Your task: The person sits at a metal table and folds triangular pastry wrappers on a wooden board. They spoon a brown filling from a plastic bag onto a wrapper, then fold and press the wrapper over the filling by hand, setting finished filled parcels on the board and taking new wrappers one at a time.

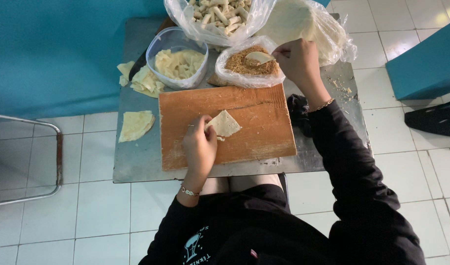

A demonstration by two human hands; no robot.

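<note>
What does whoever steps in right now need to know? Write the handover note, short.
Left hand: fingers pin a small folded wrapper flat on the wooden board.
Right hand: holds a pale scoop over the brown crumbly filling in its plastic bag.
Around: clear tub of wrapper pieces, loose wrapper scraps beside it, one spare wrapper on the metal table left of the board.
Done: a bag of rolled pieces sits at the far edge.
Left: the wrapper on the board shows no filling yet and is not rolled.
</note>
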